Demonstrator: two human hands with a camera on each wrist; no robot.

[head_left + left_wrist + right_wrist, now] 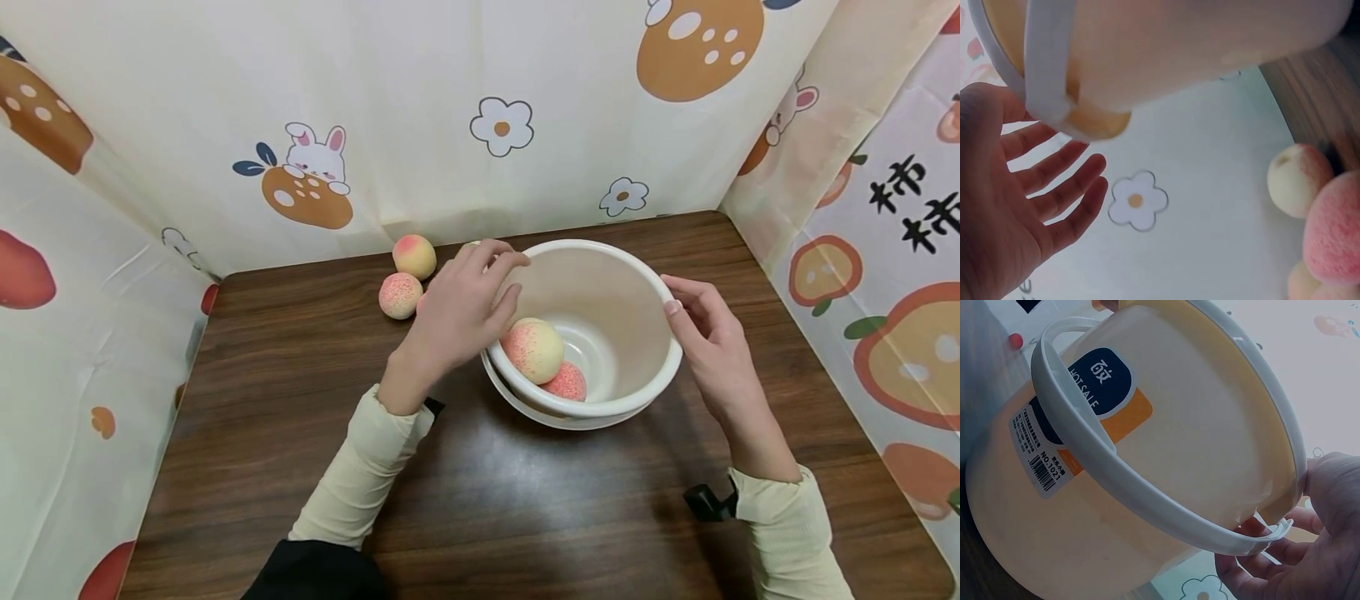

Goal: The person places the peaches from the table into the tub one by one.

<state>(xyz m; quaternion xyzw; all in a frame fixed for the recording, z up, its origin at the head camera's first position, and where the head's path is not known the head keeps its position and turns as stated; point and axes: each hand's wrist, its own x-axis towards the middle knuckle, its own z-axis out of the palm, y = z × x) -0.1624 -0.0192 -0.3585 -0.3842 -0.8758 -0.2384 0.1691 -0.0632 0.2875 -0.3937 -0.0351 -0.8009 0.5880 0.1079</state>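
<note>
Head view: right of the frame's centre, a pale bucket (615,283) on the brown table (300,467), mouth up toward the camera, long axis roughly upright from base to rim. Inside, against the left of the wall, a large yellow-and-pink peach (536,350); just below and right, a redder peach (567,382). On the right rim, the right hand (708,333), thumb and fingers clamped on the edge. Over the left rim, the left hand (461,308), fingers bent, apart, clamped on nothing. Left of that hand, near the frame's centre, more peaches (414,256), some partly hidden.

Left wrist view: across the top of the frame, the bucket lying sideways in the picture, mouth leftward, base toward the upper right. At left, the left hand, fingers spread just beside the rim and white handle (1047,62); contact impossible to tell. At the lower right edge, peaches in a cluster.

Right wrist view: the bucket across most of the frame, long axis slanting, base lower left, mouth upper right. Along the side, the handle, partly covering a blue-and-orange label (1110,381). At lower right, the right hand gripping the rim, fingers near the handle's end.
</note>
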